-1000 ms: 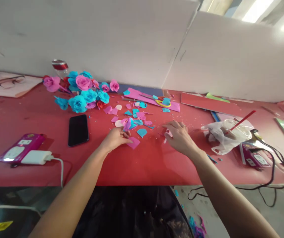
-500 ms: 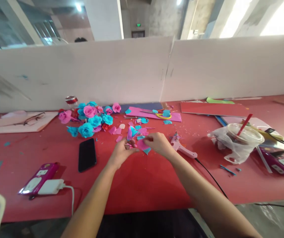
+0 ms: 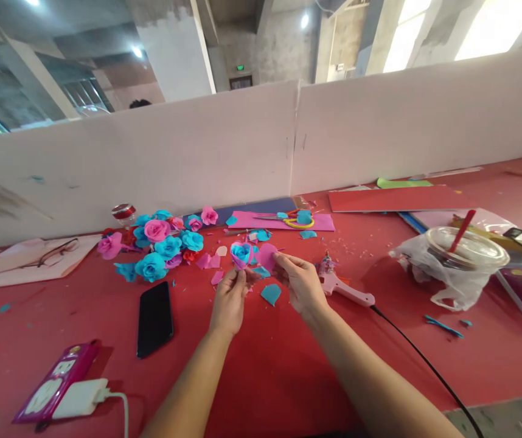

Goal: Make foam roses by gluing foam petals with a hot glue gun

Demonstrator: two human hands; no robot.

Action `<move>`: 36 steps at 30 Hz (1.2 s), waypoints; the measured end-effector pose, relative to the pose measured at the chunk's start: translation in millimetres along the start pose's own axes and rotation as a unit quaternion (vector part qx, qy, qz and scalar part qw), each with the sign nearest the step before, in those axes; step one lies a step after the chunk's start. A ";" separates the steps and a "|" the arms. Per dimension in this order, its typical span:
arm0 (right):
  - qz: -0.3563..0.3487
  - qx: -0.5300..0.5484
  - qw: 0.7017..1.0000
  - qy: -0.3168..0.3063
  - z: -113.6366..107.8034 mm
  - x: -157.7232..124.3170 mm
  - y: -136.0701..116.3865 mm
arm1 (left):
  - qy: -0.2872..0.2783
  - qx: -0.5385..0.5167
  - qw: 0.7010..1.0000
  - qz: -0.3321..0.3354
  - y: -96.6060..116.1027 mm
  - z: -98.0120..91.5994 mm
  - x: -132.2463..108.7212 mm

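Between the fingers of my left hand [image 3: 230,302] is a blue-and-pink paper flower [image 3: 241,254], its petals facing up. My right hand [image 3: 301,281] pinches a round pink paper petal [image 3: 266,257], held just to the right of the flower. Under and around both hands lie loose paper pieces, among them a blue petal [image 3: 271,294] and pink scraps [image 3: 209,261]. A pink glue gun [image 3: 345,288] rests on the table to the right of my right hand.
Blue and pink paper roses [image 3: 151,266] are bunched at the left, behind a black phone [image 3: 155,319]. Yellow-handled scissors [image 3: 299,222] lie on pink paper at the back. A bagged drink cup [image 3: 466,249] stands right; a purple power strip [image 3: 55,383] is front left.
The flower has turned upright, with its blue centre showing. My right hand has lifted the pink petal beside it, uncovering a blue petal on the table. The camera view has tilted.
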State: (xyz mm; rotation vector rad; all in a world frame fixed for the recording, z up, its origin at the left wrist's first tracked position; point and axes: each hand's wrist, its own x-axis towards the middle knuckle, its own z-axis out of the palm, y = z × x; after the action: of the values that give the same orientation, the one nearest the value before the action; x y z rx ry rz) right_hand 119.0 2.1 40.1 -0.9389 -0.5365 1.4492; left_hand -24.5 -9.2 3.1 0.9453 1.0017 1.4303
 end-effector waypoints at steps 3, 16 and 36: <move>0.024 0.012 1.000 -0.005 1.1 -3.4 1.4 | 0.015 0.012 1.000 0.008 -6.5 -0.5 -0.5; 0.009 -0.009 1.000 -0.017 7.3 -11.6 1.2 | 0.065 0.008 0.998 0.007 -12.7 4.8 0.3; -0.014 0.003 0.998 -0.054 12.1 -17.0 13.0 | 0.062 0.058 0.996 0.027 -21.7 4.7 2.4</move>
State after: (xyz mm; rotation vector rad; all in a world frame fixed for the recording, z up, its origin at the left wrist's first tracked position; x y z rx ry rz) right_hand 100.0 -13.5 40.4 -0.8490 -0.6220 1.4806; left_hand -13.3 -5.5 -15.8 0.9832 1.1686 1.5033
